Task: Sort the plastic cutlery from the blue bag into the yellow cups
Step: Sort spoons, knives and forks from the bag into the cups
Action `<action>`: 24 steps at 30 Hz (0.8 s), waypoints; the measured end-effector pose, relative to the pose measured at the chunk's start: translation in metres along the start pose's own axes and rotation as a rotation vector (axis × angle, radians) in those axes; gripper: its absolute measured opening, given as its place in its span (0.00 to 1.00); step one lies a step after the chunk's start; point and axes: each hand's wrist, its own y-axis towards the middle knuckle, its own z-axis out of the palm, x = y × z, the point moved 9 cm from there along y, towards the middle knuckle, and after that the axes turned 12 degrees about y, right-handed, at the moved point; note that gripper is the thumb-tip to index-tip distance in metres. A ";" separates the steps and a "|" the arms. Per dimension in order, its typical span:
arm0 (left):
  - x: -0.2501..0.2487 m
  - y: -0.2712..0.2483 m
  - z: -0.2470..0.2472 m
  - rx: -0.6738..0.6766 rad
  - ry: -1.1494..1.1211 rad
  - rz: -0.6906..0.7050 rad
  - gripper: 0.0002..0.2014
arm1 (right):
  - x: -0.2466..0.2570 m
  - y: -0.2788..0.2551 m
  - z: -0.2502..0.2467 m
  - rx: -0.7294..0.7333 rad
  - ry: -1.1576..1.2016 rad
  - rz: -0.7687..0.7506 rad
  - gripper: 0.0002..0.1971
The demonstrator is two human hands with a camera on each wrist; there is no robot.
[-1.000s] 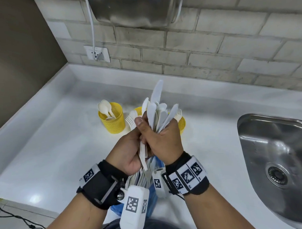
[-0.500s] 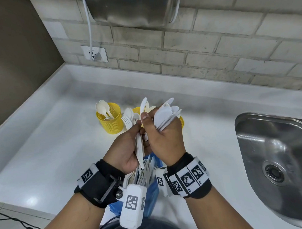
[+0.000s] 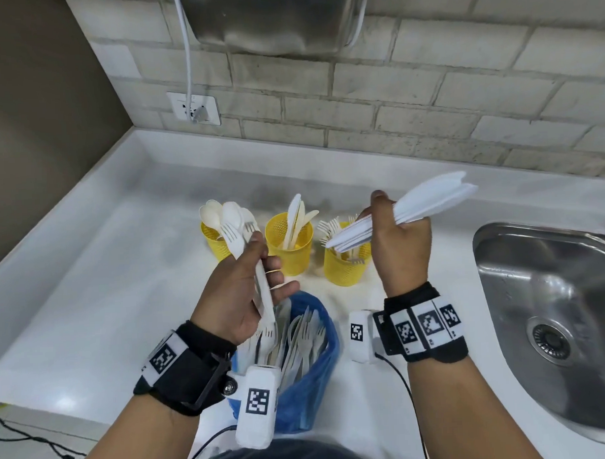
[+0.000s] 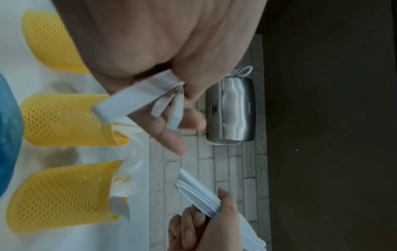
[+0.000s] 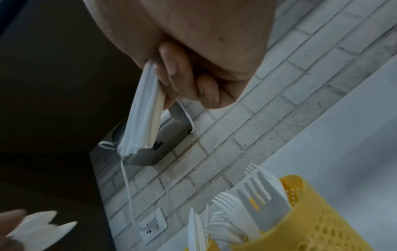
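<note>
At center frame, the left hand [image 3: 241, 296] is gripping forks and spoons [image 3: 237, 231] while the right hand [image 3: 399, 246] is clutching knives [image 3: 427, 201], above the blue bag [image 3: 313, 376] and yellow cups [image 3: 289, 243].

the three cups [image 3: 289, 243] are bright yellow with a fine perforated mesh pattern. the cutlery [image 3: 427, 199] is plain white, a few knives [image 3: 295, 222] in the middle cup creamier. the bag [image 3: 308, 383] is translucent blue. the table [image 3: 100, 270] is white, the sink [image 3: 550, 289] brushed steel grey. the wall tiles [image 3: 392, 89] are off-white brick with grey grout. the wrist bands [image 3: 424, 328] are black with black-and-white square codes.
</note>
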 end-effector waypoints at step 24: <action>-0.057 -0.013 -0.066 0.033 0.322 0.212 0.15 | -0.057 -0.005 0.134 0.232 -0.946 -0.130 0.25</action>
